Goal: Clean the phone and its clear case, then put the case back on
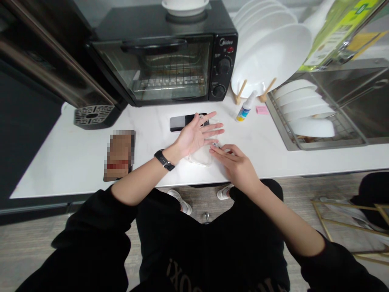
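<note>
Clear case [200, 157] beneath spread left hand [193, 137], just beside right fingers [220, 155].

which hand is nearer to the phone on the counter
Left. The left hand is spread out above the phone, hiding part of it; contact cannot be told. The right hand is farther off, to the right and nearer the front edge of the counter.

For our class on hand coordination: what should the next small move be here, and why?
Probably lower the left hand to steady the clear item on the counter: its fingers are spread and appear to hold nothing, while the right hand is close by, fingers drawn together.
</note>
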A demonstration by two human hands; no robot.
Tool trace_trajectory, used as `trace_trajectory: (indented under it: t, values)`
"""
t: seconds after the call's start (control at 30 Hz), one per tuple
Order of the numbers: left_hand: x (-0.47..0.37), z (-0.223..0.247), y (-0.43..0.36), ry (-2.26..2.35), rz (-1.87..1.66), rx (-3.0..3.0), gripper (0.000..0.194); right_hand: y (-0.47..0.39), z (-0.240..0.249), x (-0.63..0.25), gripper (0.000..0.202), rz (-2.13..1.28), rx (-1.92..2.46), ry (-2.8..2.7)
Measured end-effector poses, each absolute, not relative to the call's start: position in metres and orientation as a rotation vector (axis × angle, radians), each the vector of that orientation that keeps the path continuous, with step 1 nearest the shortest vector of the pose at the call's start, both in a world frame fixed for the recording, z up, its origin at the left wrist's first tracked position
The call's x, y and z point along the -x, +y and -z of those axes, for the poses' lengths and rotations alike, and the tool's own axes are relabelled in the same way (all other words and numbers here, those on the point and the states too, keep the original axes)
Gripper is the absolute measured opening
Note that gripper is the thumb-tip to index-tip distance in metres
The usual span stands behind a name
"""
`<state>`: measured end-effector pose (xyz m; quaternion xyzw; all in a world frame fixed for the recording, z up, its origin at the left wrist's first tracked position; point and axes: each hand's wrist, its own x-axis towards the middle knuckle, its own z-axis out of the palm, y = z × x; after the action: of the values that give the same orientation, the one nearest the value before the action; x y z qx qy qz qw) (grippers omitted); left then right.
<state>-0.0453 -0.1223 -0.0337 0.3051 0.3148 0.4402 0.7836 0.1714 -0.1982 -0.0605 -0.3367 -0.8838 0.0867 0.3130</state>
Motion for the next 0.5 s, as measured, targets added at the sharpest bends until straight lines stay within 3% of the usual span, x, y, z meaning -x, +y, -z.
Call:
trace_trajectory:
  t: [0.5]
  values:
    - [0.044,0.030,-0.123,0.658,-0.909,-0.547,0.060,-0.118,0.042,-0.145,0.061,-0.185,1.107,-2.102]
